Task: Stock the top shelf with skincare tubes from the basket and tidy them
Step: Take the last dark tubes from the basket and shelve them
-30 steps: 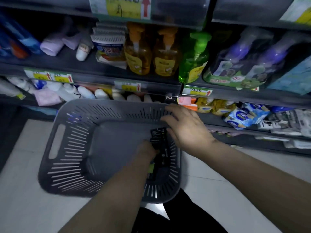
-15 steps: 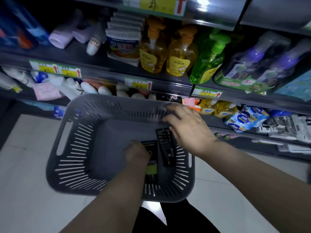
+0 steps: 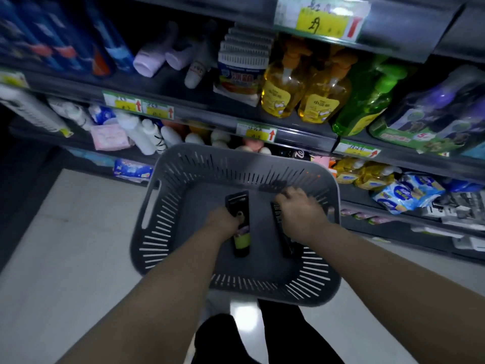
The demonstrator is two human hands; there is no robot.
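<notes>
A grey plastic basket [image 3: 168, 206] with slotted walls and a smooth flat floor holds two dark, flat-ended tubes. The left tube [image 3: 240, 233] carries a yellow-green band; the left hand [image 3: 223, 222] has its fingers curled around its middle. The right tube [image 3: 284, 243] lies just beside it, partly hidden under the right hand [image 3: 301, 216], whose fingers reach down spread over it; whether they grip it I cannot tell. Behind, two amber pump bottles [image 3: 283, 85] and one green bottle [image 3: 364, 101] stand on a shelf [image 3: 183, 101]
</notes>
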